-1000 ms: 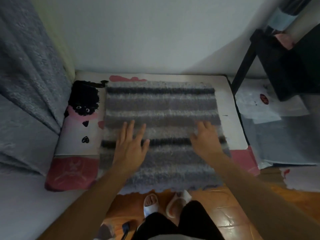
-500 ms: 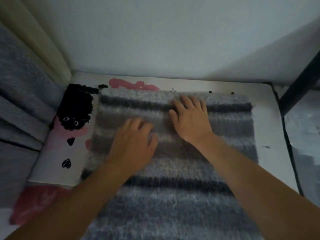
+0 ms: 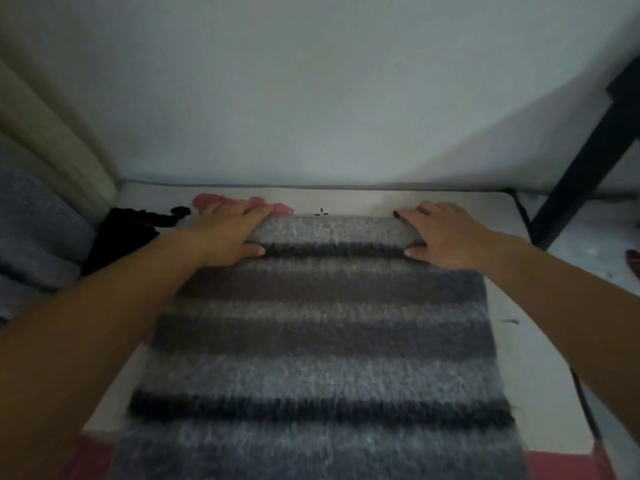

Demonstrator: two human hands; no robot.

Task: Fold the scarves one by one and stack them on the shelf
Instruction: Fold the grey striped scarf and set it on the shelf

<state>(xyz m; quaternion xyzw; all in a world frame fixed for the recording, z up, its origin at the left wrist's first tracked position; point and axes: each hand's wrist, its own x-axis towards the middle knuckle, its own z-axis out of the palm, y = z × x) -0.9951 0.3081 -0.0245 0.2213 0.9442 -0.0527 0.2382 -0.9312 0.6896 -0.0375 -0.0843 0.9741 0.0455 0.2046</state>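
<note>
grey-and-black striped scarf lies flat on the white printed worktop — left hand pinches its far edge at 11 o'clock, right hand at 1 o'clock.

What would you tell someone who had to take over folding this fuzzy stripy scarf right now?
Left hand and right hand each grip a far corner of the fuzzy grey-and-black striped scarf, thumbs on top.
The scarf lies flat on the white printed surface by the wall.
Done: the scarf is spread out.
Left: fold the far edge toward you, finish folding, then put it on the shelf. No shelf or other scarves are clearly visible here.
</note>
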